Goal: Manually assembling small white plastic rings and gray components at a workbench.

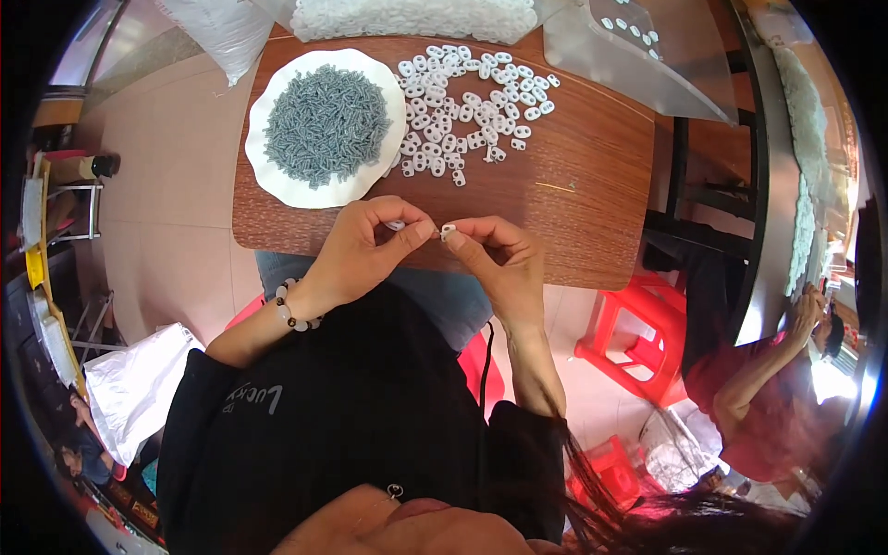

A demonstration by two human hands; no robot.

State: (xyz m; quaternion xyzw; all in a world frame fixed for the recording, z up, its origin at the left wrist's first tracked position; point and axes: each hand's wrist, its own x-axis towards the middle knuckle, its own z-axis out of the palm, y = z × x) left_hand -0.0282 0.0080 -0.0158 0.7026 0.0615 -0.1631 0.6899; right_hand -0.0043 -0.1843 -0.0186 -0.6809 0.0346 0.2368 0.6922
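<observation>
Above the table's near edge, my two hands meet fingertip to fingertip. My right hand (504, 264) is closed, pinching a small white two-hole plastic cord lock (448, 231) between thumb and index finger. Thumb and index finger of my left hand (365, 245) press together beside it; what is at their tips is too small to make out. A whitish piece (396, 225) shows in the curled fingers of that hand. Just beyond my left hand, a white wavy-rimmed plate (262, 176) holds a heap of small grey metal springs (328, 125). Many loose white cord locks (435, 92) lie right of the plate.
The brown wooden table (592, 185) carries a clear container of white pieces (416, 18) at the far edge and a translucent bin (638, 55) at far right. A white sack (222, 37) stands far left. A red stool (638, 342) and a co-worker (768, 398) are at right.
</observation>
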